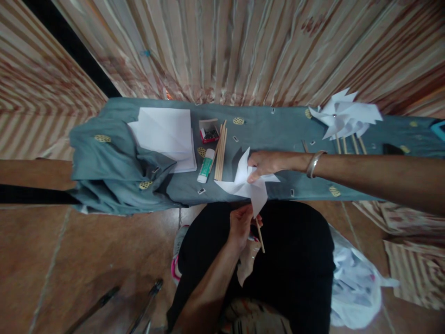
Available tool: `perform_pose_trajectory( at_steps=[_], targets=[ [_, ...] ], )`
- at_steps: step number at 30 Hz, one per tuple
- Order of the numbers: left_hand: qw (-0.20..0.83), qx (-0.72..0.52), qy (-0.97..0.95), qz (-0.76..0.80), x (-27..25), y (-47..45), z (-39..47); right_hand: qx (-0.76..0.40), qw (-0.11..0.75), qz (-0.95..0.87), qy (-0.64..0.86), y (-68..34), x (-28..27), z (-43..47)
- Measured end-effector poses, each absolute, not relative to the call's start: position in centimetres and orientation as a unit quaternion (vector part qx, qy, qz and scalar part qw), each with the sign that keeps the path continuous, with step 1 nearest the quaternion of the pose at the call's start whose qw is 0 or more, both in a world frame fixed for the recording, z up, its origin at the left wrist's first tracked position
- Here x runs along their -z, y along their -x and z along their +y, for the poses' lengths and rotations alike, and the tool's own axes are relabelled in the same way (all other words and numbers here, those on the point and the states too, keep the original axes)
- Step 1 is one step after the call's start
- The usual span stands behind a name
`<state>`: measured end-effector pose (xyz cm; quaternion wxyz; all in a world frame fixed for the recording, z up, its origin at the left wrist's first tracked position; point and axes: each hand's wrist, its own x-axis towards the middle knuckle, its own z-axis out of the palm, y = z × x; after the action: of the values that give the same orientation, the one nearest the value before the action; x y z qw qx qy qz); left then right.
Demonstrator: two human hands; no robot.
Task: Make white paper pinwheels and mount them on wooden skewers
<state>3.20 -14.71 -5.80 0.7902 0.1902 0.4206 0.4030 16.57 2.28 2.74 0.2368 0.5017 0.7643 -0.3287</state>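
A white paper pinwheel (248, 188) with pointed blades sits over the front edge of the cloth-covered table. My right hand (262, 164), a bangle on its wrist, is closed at the pinwheel's middle, thumb and fingers on the paper; its fingertips are partly hidden. Below the table edge, my left hand (241, 225) grips the wooden stick (260, 237) under the lowest blade. The stick's upper part is behind the paper. To the left lie several loose wooden sticks (221, 155), a glue stick (206, 166) and an open small box of dark pins (209, 132).
A stack of white paper sheets (165, 132) lies on the left of the grey-green cloth (278, 125). Several finished pinwheels (347, 113) rest at the back right. A dark object (392, 149) is beyond my right forearm. A white plastic bag (356, 283) stands on the floor.
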Motion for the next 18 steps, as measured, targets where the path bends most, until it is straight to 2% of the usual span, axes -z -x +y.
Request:
perform_pose_trajectory(
  at_steps=[14,18],
  targets=[
    [0.794,-0.401,-0.181,0.42,5.86,-3.59,-14.87,0.374,0.205,0.758,-0.494,-16.44,-3.07,1.96],
    [0.795,-0.393,-0.178,0.426,5.98,-3.64,-14.84,0.357,0.221,0.752,-0.508,-16.56,-2.46,2.2]
  ],
)
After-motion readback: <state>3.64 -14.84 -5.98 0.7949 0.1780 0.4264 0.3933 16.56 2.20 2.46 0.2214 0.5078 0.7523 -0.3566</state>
